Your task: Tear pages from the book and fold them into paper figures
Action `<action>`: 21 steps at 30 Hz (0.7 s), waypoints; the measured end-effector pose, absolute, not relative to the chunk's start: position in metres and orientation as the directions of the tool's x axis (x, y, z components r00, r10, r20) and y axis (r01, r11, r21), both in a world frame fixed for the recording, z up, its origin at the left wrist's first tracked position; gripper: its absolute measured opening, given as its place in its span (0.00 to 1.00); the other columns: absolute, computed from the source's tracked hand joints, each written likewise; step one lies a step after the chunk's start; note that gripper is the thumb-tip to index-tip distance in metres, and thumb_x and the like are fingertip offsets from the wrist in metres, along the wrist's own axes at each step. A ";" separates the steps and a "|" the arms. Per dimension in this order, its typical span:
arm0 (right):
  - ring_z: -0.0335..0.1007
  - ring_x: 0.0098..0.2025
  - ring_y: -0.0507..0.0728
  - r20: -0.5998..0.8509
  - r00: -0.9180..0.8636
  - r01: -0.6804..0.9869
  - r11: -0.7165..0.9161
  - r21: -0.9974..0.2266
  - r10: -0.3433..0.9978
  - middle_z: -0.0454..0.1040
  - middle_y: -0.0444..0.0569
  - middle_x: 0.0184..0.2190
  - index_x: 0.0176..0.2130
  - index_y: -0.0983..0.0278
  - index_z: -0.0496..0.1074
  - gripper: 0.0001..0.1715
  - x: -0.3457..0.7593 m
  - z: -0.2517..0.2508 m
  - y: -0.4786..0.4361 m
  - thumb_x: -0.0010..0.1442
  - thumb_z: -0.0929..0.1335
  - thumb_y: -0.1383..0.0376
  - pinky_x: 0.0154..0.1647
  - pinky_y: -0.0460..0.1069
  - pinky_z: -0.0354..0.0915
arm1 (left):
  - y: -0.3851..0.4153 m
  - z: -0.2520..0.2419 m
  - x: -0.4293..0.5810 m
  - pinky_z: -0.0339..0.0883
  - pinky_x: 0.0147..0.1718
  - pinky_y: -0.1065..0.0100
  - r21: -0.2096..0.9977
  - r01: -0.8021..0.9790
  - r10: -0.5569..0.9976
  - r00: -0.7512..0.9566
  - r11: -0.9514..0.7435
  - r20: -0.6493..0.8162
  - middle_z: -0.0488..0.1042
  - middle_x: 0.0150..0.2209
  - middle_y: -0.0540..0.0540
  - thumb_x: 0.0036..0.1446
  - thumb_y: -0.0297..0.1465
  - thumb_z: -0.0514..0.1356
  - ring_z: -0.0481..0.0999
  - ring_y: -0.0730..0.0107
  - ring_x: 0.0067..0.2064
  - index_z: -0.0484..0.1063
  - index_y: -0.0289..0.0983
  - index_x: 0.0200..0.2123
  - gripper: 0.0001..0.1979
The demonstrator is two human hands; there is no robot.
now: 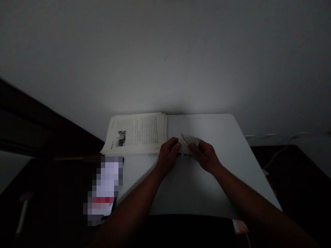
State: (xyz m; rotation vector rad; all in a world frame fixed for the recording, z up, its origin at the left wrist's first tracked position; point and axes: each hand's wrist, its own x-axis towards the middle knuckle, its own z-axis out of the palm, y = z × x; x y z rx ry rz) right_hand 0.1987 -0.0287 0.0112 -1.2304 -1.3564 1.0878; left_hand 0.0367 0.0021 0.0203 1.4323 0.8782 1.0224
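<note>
A small folded piece of printed paper is held up over the white table, its pointed corner upward. My left hand pinches its left edge between thumb and fingers. On the right side, my right hand grips the paper with the thumb lying on its front face. The fingertips behind the paper are mostly hidden.
A stack of printed sheets lies on the table's back left. A device with a lit, pixelated screen is at the left edge. A wall rises behind. An orange-and-white item is at the front right.
</note>
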 end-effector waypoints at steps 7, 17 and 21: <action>0.71 0.28 0.55 -0.050 -0.046 -0.155 -0.057 -0.986 0.998 0.74 0.48 0.24 0.32 0.66 0.75 0.23 0.198 0.008 -0.023 0.51 0.69 0.48 0.31 0.52 0.69 | 0.002 0.021 0.038 0.60 0.22 0.74 0.994 -0.028 0.950 0.294 -0.101 0.105 0.64 0.22 0.53 0.59 0.39 0.52 0.64 0.77 0.23 0.67 0.35 0.31 0.13; 0.68 0.25 0.52 -0.032 -0.104 -0.204 -0.053 -0.977 0.994 0.74 0.49 0.24 0.30 0.69 0.76 0.22 0.203 -0.005 -0.021 0.52 0.70 0.51 0.29 0.51 0.68 | 0.005 0.018 0.040 0.57 0.20 0.75 0.993 0.032 0.946 0.310 -0.113 0.098 0.63 0.21 0.54 0.59 0.41 0.53 0.60 0.80 0.21 0.67 0.34 0.33 0.14; 0.70 0.27 0.54 -0.021 -0.089 -0.216 -0.040 -0.976 0.996 0.75 0.49 0.25 0.31 0.68 0.76 0.19 0.202 -0.004 -0.020 0.50 0.72 0.53 0.32 0.52 0.68 | 0.005 0.021 0.041 0.56 0.20 0.75 0.995 0.033 0.947 0.312 -0.097 0.082 0.63 0.21 0.54 0.59 0.41 0.53 0.60 0.80 0.20 0.67 0.34 0.33 0.14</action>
